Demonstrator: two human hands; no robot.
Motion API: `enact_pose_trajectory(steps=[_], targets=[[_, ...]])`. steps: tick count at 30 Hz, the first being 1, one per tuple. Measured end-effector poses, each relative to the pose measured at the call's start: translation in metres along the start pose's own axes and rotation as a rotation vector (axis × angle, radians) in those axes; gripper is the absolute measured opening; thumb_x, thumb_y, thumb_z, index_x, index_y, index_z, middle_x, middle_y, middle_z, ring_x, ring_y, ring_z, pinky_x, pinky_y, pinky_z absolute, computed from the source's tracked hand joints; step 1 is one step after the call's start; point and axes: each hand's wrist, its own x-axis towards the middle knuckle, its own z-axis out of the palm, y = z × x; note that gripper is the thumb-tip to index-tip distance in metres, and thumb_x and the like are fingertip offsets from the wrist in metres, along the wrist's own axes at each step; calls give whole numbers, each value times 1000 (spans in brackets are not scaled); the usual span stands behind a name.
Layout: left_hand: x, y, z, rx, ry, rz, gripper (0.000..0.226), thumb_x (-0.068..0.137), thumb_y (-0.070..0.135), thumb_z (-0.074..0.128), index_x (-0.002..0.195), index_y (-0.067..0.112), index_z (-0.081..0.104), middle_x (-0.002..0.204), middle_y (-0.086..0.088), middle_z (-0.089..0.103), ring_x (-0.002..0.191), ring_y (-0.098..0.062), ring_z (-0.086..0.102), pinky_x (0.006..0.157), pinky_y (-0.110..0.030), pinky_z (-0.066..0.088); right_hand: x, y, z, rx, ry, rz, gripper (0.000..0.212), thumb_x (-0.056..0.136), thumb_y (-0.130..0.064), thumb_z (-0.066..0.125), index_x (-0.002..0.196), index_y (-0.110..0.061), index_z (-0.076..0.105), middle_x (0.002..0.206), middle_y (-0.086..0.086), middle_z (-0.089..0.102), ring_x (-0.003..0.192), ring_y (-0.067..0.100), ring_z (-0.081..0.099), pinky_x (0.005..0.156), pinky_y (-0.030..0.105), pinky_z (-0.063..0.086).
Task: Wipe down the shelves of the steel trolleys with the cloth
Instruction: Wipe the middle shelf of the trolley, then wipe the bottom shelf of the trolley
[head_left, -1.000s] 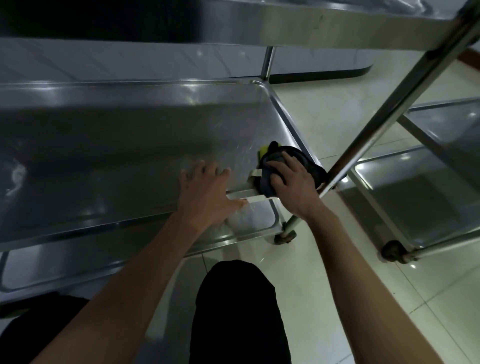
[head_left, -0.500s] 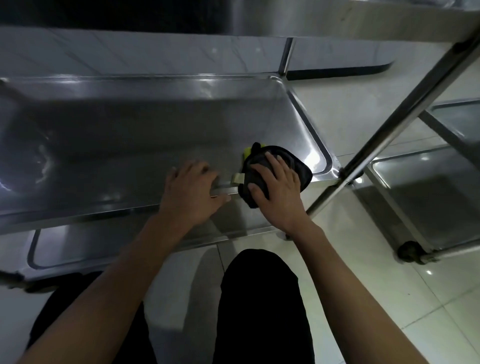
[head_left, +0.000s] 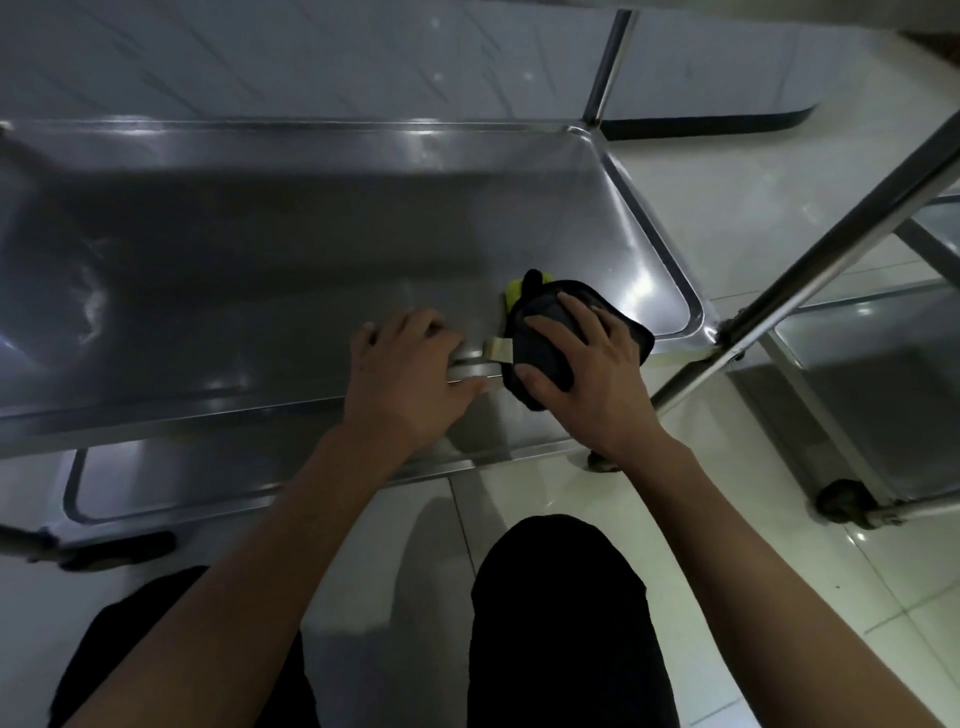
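Observation:
A dark cloth (head_left: 540, 338) with a yellow-green patch and a pale tag lies on the front right part of the trolley's middle steel shelf (head_left: 260, 270), partly over its front rim. My right hand (head_left: 597, 384) presses down on the cloth with spread fingers, the thumb at its near edge. Just left of it, my left hand (head_left: 405, 384) rests on the shelf's front rim with the thumb lying along the edge. A lower shelf (head_left: 171, 478) shows beneath.
A slanted steel post (head_left: 831, 249) rises at the shelf's right front corner. A second steel trolley (head_left: 872, 374) with a caster (head_left: 844, 504) stands to the right on the pale tiled floor. My knees in black trousers (head_left: 561, 623) are in front of the trolley.
My right hand has slid the cloth a little left along the front rim, away from the corner post. My left hand stays on the rim. The view has tilted downward.

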Motion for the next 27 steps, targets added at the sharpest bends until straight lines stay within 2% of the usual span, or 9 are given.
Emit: enact_pose_trajectory(steps=[5, 8, 11, 15, 17, 20, 23, 24, 27], targets=[[-11, 2, -6, 0, 16, 43, 51, 84, 61, 65, 121, 26, 65, 133, -1, 54, 137, -27, 42, 110, -56, 31, -5, -17, -1, 30, 1, -72, 42, 89, -43, 61, 128, -29, 59, 148, 3, 43, 127, 38, 40, 102, 54, 38], [-20, 2, -23, 8, -96, 38, 46, 88, 47, 64, 127, 22, 60, 136, -5, 52, 140, -30, 38, 111, -56, 31, -5, -33, -16, 127, -38, -22, 36, 82, -26, 72, 117, -22, 69, 140, 8, 52, 121, 41, 46, 99, 52, 41], [-33, 1, -50, 38, -222, -24, 47, 91, 46, 57, 133, 25, 57, 136, -3, 54, 137, -28, 41, 109, -52, 34, -3, -49, -39, 218, -111, 81, 36, 78, -12, 74, 113, -15, 73, 135, 11, 56, 120, 39, 53, 101, 50, 41], [-59, 6, -94, 54, -329, -111, 49, 92, 44, 58, 139, 28, 54, 142, -2, 54, 127, -34, 51, 106, -53, 34, -17, -76, -78, 301, -136, 130, 36, 78, -8, 72, 113, -13, 72, 131, 10, 58, 116, 35, 55, 95, 52, 45], [-71, 13, -123, 34, -414, -165, 51, 95, 45, 53, 143, 31, 48, 148, 0, 48, 132, -33, 48, 112, -53, 30, -28, -90, -103, 310, -138, 129, 35, 78, -10, 72, 113, -14, 72, 131, 9, 58, 116, 35, 55, 95, 50, 45], [-88, 29, -176, 16, -438, -218, 50, 95, 45, 53, 143, 30, 49, 146, -1, 51, 131, -32, 49, 111, -51, 35, -42, -115, -152, 299, -188, 150, 35, 78, -15, 72, 113, -20, 72, 134, 6, 58, 117, 33, 54, 107, 38, 33], [-101, 45, -241, 19, -464, -254, 49, 97, 45, 51, 142, 29, 51, 141, -3, 54, 128, -30, 49, 103, -46, 38, -50, -140, -208, 298, -248, 120, 34, 78, -14, 74, 111, -20, 73, 132, 7, 58, 118, 32, 54, 112, 14, 7], [-107, 49, -263, 15, -460, -270, 47, 97, 44, 50, 141, 28, 52, 140, -3, 55, 128, -28, 49, 103, -44, 37, -51, -150, -228, 314, -268, 107, 34, 78, -13, 74, 111, -19, 73, 132, 7, 58, 119, 31, 53, 113, 17, 9], [-128, 59, -328, -29, -438, -328, 46, 97, 41, 51, 140, 26, 54, 140, -3, 54, 129, -26, 47, 104, -43, 36, -52, -181, -282, 349, -346, 43, 36, 79, -14, 73, 115, -18, 71, 136, 6, 55, 122, 30, 50, 107, 43, 35]])
